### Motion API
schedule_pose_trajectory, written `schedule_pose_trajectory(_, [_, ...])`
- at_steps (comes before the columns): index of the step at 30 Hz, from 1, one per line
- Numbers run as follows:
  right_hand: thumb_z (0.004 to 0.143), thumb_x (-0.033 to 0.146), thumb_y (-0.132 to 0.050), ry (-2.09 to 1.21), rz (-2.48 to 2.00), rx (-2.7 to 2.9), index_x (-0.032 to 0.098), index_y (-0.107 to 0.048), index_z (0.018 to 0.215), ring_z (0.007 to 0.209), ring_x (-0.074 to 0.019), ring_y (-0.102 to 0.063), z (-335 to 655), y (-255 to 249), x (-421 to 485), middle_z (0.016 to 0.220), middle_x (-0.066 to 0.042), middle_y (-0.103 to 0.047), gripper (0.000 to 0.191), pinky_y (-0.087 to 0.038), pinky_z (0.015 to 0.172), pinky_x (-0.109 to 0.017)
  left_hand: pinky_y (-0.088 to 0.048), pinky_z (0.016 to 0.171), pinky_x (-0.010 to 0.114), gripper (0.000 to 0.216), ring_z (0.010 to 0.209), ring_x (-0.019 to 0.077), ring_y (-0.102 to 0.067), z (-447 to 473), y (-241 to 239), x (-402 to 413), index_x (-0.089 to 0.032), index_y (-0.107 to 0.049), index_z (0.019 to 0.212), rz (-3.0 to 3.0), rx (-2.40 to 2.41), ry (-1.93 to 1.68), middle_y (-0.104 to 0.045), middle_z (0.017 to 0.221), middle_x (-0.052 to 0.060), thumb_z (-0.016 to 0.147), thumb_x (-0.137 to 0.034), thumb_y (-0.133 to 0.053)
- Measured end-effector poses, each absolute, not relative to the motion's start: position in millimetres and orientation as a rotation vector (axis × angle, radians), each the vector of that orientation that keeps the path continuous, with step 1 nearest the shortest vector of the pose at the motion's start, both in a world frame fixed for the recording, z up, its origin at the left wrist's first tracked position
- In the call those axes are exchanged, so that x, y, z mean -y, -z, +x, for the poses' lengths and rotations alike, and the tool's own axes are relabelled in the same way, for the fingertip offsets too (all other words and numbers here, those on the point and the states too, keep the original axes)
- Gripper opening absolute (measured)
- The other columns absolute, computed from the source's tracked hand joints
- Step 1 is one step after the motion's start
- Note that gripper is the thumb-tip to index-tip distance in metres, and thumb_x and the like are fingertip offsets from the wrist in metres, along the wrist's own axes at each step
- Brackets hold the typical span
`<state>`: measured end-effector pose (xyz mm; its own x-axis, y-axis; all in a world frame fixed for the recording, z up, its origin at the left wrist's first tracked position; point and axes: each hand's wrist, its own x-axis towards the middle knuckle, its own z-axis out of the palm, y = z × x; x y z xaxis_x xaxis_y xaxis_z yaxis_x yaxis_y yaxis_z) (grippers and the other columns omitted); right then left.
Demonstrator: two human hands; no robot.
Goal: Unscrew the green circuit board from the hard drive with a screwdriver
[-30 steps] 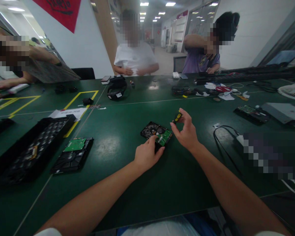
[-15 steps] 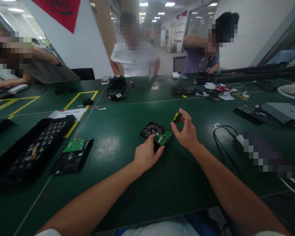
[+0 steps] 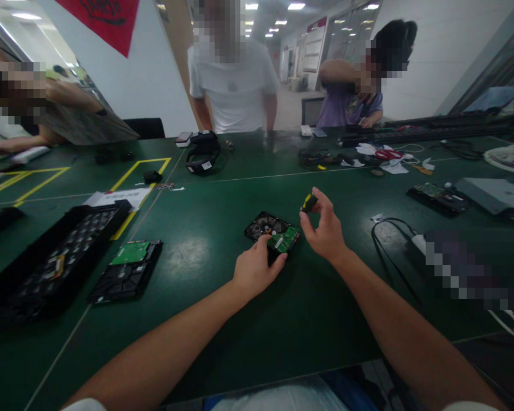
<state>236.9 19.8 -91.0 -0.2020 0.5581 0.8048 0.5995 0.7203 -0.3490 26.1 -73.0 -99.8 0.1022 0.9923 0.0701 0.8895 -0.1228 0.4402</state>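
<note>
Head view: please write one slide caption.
Left hand holding a hard drive, right hand holding a yellow-and-black screwdriver, at a green table.

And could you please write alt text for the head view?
A person's left hand holds a hard drive, circuit board up, on a green table; the right hand pinches what looks like a yellow-and-black screwdriver.

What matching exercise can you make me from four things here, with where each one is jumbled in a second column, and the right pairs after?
Things
1. Small yellow-and-black tool
2. Black hard drive with green circuit board, nearest the picture's middle
3. Long black rectangular tray
4. Red sheet with dark writing

Places
A. On the white wall
B. Touched by the left hand
C. Held in the right hand
D. On the green table, toward the left

Pairs: 1-C, 2-B, 3-D, 4-A
</note>
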Motion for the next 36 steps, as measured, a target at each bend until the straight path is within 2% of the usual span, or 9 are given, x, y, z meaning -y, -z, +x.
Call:
schedule_pose_trajectory(3, [0.1,0.029,-0.06,0.005,-0.924,1.862,0.033,-0.02,0.164,0.108,-0.0269,-0.073,237.0,91.4,-19.7,0.151,-0.013,-0.055,0.076,-0.063,0.098,-0.051,-0.052,0.074,0.033,0.061,0.096,0.0262,-0.075,25.6,99.3,73.4,-0.019,-0.044,0.144,2.1,-1.86,-0.511,-0.074,0.113,0.01,0.099,-0.059,-0.053])
schedule_pose_trajectory(6, [0.098,0.032,-0.065,0.004,-0.945,1.829,0.032,-0.021,0.164,0.103,-0.0263,-0.074,237.0,92.6,-20.7,0.151,-0.013,-0.056,0.08,-0.064,0.094,-0.05,-0.052,0.074,0.033,0.061,0.097,0.0266,-0.075,25.2,99.3,73.0,-0.018,-0.045,0.143,2.102,-1.855,-0.514,-0.074,0.112,0.011,0.099,-0.059,-0.053])
schedule_pose_trajectory(12, [0.096,0.035,-0.069,0.055,-0.941,1.833,0.032,-0.028,0.162,0.117,-0.0297,-0.07,237.2,91.5,-20.0,0.155,-0.013,-0.052,0.078,-0.063,0.098,-0.05,-0.053,0.076,0.033,0.06,0.097,0.0267,-0.074,24.8,100.3,72.8,-0.019,-0.045,0.144,2.098,-1.847,-0.517,-0.074,0.112,0.011,0.099,-0.059,-0.053])
schedule_pose_trajectory(20, [0.099,0.028,-0.061,0.014,-0.923,1.885,0.032,-0.019,0.166,0.121,-0.0298,-0.069,237.9,89.9,-19.1,0.162,-0.013,-0.045,0.08,-0.06,0.105,-0.053,-0.053,0.075,0.034,0.059,0.094,0.0267,-0.075,25.1,99.4,73.5,-0.018,-0.046,0.143,2.108,-1.854,-0.543,-0.074,0.113,0.011,0.1,-0.058,-0.053])
schedule_pose_trajectory(28, [0.099,0.028,-0.059,-0.026,-0.929,1.866,0.031,-0.016,0.166,0.119,-0.0295,-0.07,237.7,92.5,-20.4,0.159,-0.015,-0.049,0.08,-0.061,0.103,-0.053,-0.054,0.076,0.034,0.058,0.096,0.0264,-0.075,25.5,100.0,72.4,-0.019,-0.046,0.142,2.075,-1.853,-0.548,-0.074,0.111,0.01,0.099,-0.057,-0.055])
schedule_pose_trajectory(32, [0.098,0.03,-0.065,0.039,-0.926,1.842,0.033,-0.023,0.164,0.114,-0.0285,-0.071,236.8,91.5,-20.3,0.157,-0.013,-0.05,0.079,-0.063,0.099,-0.051,-0.053,0.075,0.034,0.058,0.095,0.0268,-0.075,25.3,100.1,72.4,-0.02,-0.046,0.142,2.073,-1.856,-0.555,-0.074,0.11,0.01,0.099,-0.057,-0.055])
schedule_pose_trajectory(36, [0.098,0.029,-0.063,0.042,-0.925,1.865,0.031,-0.024,0.164,0.119,-0.0297,-0.069,236.3,88.9,-18.5,0.154,-0.013,-0.054,0.077,-0.062,0.101,-0.052,-0.053,0.075,0.033,0.056,0.094,0.0262,-0.075,25.6,99.7,72.6,-0.02,-0.046,0.141,2.08,-1.851,-0.537,-0.074,0.11,0.009,0.099,-0.057,-0.054])
